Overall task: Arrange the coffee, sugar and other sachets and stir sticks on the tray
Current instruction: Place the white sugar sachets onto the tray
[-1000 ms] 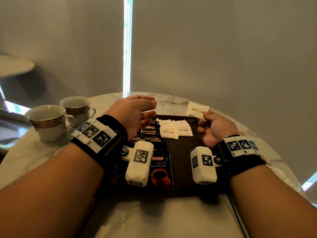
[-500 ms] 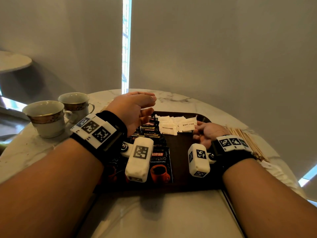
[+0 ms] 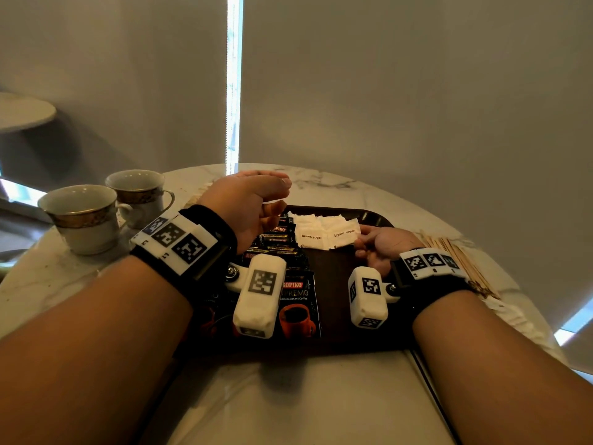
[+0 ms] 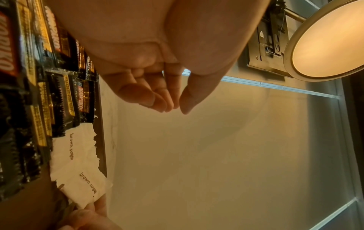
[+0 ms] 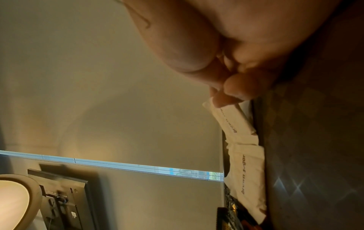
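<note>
The right hand (image 3: 383,244) pinches a brown sugar sachet (image 3: 343,236) down on the tray (image 3: 333,271); the left hand (image 3: 248,203) hovers over the coffee sachets (image 3: 279,239), fingers loosely curled, holding nothing.

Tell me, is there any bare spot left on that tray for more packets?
Yes: the dark strip of tray between the coffee sachets and the right hand, nearer than the brown sugar sachets. The tray's left side and far end are crowded. Stir sticks cover the table at the right.
</note>
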Demonstrator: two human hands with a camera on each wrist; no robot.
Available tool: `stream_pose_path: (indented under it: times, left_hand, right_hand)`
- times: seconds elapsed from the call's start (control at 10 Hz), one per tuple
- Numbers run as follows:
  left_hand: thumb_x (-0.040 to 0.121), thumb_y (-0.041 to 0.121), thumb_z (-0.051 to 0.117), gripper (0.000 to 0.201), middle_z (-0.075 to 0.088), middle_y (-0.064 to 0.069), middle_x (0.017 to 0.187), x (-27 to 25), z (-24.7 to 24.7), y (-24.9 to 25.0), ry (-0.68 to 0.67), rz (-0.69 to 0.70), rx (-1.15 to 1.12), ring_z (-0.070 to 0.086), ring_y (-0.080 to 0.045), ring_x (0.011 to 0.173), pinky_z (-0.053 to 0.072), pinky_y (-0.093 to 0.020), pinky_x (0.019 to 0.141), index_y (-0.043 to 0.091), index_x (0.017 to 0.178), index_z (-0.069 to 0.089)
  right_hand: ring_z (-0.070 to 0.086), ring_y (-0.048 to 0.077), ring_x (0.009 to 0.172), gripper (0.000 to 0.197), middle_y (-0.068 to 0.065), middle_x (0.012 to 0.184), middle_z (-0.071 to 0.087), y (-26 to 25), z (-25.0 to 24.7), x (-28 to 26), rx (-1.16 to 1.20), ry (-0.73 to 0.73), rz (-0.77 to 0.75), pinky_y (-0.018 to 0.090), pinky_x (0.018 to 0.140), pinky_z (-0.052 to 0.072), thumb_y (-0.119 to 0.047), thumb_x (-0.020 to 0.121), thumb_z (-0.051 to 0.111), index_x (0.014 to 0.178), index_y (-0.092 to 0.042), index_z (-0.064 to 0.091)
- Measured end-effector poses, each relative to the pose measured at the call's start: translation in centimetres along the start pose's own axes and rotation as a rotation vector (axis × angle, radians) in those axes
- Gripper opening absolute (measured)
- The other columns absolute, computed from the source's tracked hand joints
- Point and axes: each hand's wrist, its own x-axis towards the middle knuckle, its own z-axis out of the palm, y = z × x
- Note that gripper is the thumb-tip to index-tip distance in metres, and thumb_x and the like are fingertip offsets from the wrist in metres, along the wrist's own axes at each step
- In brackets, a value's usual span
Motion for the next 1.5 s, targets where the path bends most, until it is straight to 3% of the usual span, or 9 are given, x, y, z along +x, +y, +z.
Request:
stream_pose_path:
  times: [0.4,0.6,0.7,0.9,1.0,1.1,1.2,1.4,1.5]
  left_hand:
    - [0.09,0.01,0.069,0.013,0.067,-0.002,0.083,0.2,0.0,-0.3,0.013,0.002,0.01,0.064,-0.01,0.058,0.049,-0.022,0.048,0.011,0.103,0.069]
    - [0.09,0.01,0.069,0.012,0.066,-0.003,0.085,0.2,0.0,-0.2,0.01,0.003,0.008,0.063,-0.01,0.059,0.048,-0.022,0.049,0.011,0.102,0.069]
    - [0.09,0.01,0.069,0.012,0.066,-0.003,0.086,0.2,-0.1,-0.2,0.009,0.007,0.002,0.063,-0.01,0.059,0.049,-0.022,0.05,0.011,0.102,0.069]
    - [0.09,0.01,0.07,0.012,0.067,-0.003,0.088,0.3,-0.1,-0.2,0.017,0.011,0.01,0.064,-0.011,0.061,0.049,-0.023,0.051,0.012,0.102,0.07]
    - [0.089,0.01,0.07,0.012,0.067,-0.004,0.088,0.3,-0.1,-0.2,0.019,0.012,0.01,0.063,-0.011,0.061,0.049,-0.023,0.05,0.011,0.102,0.07]
    - [0.09,0.011,0.069,0.012,0.067,-0.004,0.089,0.3,-0.1,-0.2,0.022,0.01,0.015,0.063,-0.011,0.062,0.049,-0.023,0.05,0.012,0.102,0.07]
    - [0.09,0.011,0.069,0.012,0.067,-0.004,0.09,0.3,-0.2,-0.2,0.023,0.009,0.014,0.063,-0.011,0.063,0.049,-0.023,0.05,0.012,0.102,0.07]
    - [0.09,0.011,0.069,0.011,0.067,-0.003,0.088,0.3,-0.1,-0.1,0.024,0.002,0.008,0.063,-0.01,0.059,0.049,-0.022,0.049,0.012,0.101,0.07]
    - [0.091,0.011,0.068,0.012,0.067,-0.004,0.09,0.2,-0.2,0.0,0.025,-0.003,-0.003,0.063,-0.01,0.059,0.05,-0.023,0.051,0.011,0.103,0.069]
  right_hand:
    - [0.062,0.016,0.074,0.041,0.016,0.097,0.063,-0.3,0.3,-1.2,0.037,-0.047,0.038,0.021,0.046,0.055,0.003,0.104,0.032,0.14,-0.007,0.049]
    - [0.063,0.02,0.08,0.036,0.018,0.112,0.062,-0.4,0.4,-1.6,0.065,-0.052,0.049,0.026,0.053,0.058,0.001,0.104,0.036,0.137,-0.003,0.05]
    - [0.064,0.021,0.079,0.034,0.018,0.101,0.064,-0.3,0.4,-1.5,0.081,-0.055,0.051,0.026,0.053,0.058,0.0,0.104,0.038,0.134,-0.002,0.051]
    - [0.064,0.02,0.077,0.029,0.02,0.122,0.061,-0.3,0.5,-1.6,0.054,-0.024,0.033,0.024,0.045,0.056,-0.001,0.103,0.04,0.13,-0.004,0.051]
    - [0.063,0.016,0.07,0.019,0.015,0.111,0.064,-0.2,0.5,-1.4,0.009,0.027,0.007,0.023,0.043,0.051,-0.006,0.102,0.047,0.119,-0.005,0.055]
    - [0.055,0.014,0.063,0.007,0.006,0.083,0.056,-0.1,0.4,-1.0,0.011,0.101,-0.042,0.025,0.049,0.042,-0.012,0.096,0.058,0.098,-0.006,0.057]
    - [0.058,0.018,0.065,0.009,0.007,0.08,0.054,-0.1,0.4,-0.9,0.085,0.097,-0.09,0.027,0.05,0.046,-0.014,0.095,0.06,0.098,-0.005,0.059]
    - [0.063,0.03,0.089,0.022,0.018,0.1,0.059,-0.1,1.2,-2.1,0.139,-0.076,-0.014,0.035,0.07,0.054,-0.023,0.1,0.055,0.103,-0.002,0.058]
    - [0.061,0.023,0.077,0.019,0.012,0.09,0.06,-0.7,1.1,-2.5,0.086,-0.042,-0.072,0.031,0.064,0.05,-0.023,0.099,0.055,0.098,-0.005,0.06]
